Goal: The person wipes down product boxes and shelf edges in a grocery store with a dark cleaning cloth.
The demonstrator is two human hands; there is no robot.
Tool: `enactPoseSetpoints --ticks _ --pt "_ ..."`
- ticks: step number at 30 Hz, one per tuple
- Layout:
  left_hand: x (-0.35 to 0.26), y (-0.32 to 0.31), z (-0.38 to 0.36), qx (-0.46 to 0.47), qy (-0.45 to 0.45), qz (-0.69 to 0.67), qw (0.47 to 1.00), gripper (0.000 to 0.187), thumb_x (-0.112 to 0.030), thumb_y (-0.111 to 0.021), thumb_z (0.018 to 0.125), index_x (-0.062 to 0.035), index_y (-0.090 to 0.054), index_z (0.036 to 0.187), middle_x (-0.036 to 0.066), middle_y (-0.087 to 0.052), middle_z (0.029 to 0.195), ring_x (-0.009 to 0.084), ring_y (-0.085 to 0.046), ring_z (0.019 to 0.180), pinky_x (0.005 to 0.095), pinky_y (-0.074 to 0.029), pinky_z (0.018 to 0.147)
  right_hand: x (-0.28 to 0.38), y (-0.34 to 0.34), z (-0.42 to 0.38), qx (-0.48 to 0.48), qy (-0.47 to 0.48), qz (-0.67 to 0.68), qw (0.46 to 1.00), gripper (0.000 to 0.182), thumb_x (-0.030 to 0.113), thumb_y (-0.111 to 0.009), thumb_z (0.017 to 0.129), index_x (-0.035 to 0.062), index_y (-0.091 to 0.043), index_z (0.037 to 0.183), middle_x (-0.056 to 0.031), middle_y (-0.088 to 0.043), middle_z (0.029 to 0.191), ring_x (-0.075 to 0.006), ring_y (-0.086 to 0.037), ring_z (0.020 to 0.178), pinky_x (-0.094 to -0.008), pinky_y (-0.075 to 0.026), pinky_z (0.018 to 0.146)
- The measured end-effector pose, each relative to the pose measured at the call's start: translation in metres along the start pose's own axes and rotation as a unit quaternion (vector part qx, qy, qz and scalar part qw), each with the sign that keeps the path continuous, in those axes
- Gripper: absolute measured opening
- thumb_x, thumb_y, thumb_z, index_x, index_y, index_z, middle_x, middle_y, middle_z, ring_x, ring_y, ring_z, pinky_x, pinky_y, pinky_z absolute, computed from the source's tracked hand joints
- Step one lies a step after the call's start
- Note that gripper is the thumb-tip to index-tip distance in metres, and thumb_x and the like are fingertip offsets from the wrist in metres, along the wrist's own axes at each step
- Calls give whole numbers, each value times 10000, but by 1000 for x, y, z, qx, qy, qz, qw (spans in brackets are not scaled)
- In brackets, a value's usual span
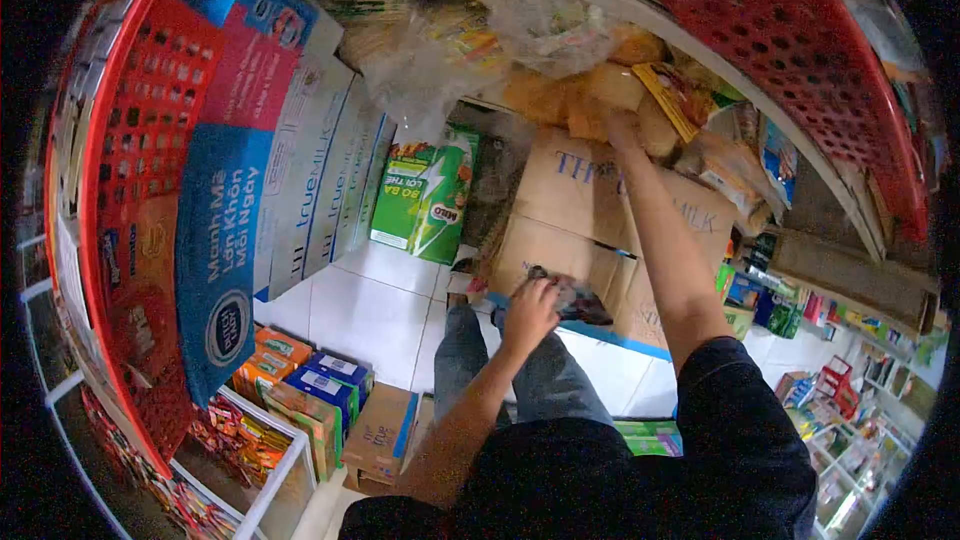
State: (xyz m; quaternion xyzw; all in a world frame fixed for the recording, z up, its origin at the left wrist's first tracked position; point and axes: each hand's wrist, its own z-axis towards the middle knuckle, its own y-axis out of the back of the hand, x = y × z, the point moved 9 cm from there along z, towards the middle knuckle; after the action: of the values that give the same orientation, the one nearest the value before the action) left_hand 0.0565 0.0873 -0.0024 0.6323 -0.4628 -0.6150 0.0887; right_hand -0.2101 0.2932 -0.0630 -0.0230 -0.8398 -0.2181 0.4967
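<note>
My left hand (532, 312) is low over the near edge of a brown cardboard milk carton box (560, 202), its fingers closed on a dark, crumpled plastic packet (585, 302). My right arm stretches forward across the box. At its far side my right hand (622, 128) reaches among orange-brown bags (540, 95), and its fingers are blurred and partly hidden. A yellow snack packet (668, 100) lies just to the right of that hand. Clear plastic bags (400, 70) are heaped to the left of the orange-brown ones.
On the left stand a red perforated basket (165, 90), a blue Dutch Lady carton (215, 270) and white TH true milk cartons (315, 190). A green Milo box (425, 195) is on the tiled floor (365, 310). Another red basket (770, 30) hangs over the upper right. Shelves (850, 275) line the right.
</note>
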Motion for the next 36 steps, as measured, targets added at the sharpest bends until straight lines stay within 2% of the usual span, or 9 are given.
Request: enactPoseSetpoints --ticks 5,13,15,17,19,27,28,31,36 --pt "75 66 -57 -178 118 -95 972 422 -95 -639 592 -55 -513 993 146 -521 1014 327 -480 952 401 -386 823 -5 -4 46 -168 98 -210 958 819 525 -581 699 -14 -326 1260 -142 -418 1229 -232 -424 1090 -307 -380 850" --pt "71 172 -203 -259 181 -185 931 442 -22 -599 593 -34 -508 1025 137 -514 930 281 -505 901 333 -404 809 100 31 -51 64 -123 -230 963 802 508 -599 673 -10 -360 1237 -134 -461 1189 -249 -467 1056 -328 -376 863" --pt "91 162 -238 -251 373 -357 819 403 4 -581 620 -9 -502 1015 126 -544 908 239 -537 844 309 -435 749 100 40 -58 117 -92 -124 981 756 490 -601 671 6 -393 1213 -124 -498 1139 -246 -503 1002 -339 -399 837" --pt "78 183 -242 -272 335 -279 858 357 20 -550 673 -9 -487 1024 104 -560 907 197 -555 795 284 -457 703 110 45 -74 169 -56 -13 984 712 472 -602 669 21 -425 1190 -113 -535 1088 -243 -539 948 -349 -421 810" --pt "86 159 -256 -308 359 -563 677 337 38 -506 719 -31 -476 1048 91 -558 916 175 -556 801 273 -471 695 106 61 -98 171 -110 67 977 613 451 -595 698 59 -465 1151 -101 -566 1033 -219 -574 861 -348 -461 755" --pt "-6 232 -213 -244 299 -456 802 371 41 -518 719 -15 -460 1081 86 -553 956 165 -555 828 263 -458 721 46 102 -226 286 -181 418 843 495 378 -533 795 64 -451 1169 -99 -546 1101 -243 -531 997 -407 -433 857" --pt "-15 242 -196 -198 246 -353 881 396 38 -527 710 -13 -457 1096 83 -549 968 156 -546 832 261 -446 735 35 110 -253 249 -207 452 831 508 402 -505 799 65 -446 1174 -106 -528 1126 -260 -518 1009 -436 -426 852" --pt "-56 265 -129 -120 161 -399 895 390 -5 -544 712 -49 -486 1095 65 -558 927 123 -536 784 236 -435 653 35 117 -334 188 -241 528 793 563 462 -451 795 82 -424 1208 -105 -493 1182 -295 -495 1037 -474 -410 860" --pt "-163 304 -22 -154 -134 -310 928 375 -33 -561 725 -56 -523 1097 94 -545 1029 178 -508 962 280 -387 845 90 108 -403 267 -79 610 742 778 590 -535 685 84 -367 1252 -140 -436 1232 -323 -461 1080 -480 -397 886"
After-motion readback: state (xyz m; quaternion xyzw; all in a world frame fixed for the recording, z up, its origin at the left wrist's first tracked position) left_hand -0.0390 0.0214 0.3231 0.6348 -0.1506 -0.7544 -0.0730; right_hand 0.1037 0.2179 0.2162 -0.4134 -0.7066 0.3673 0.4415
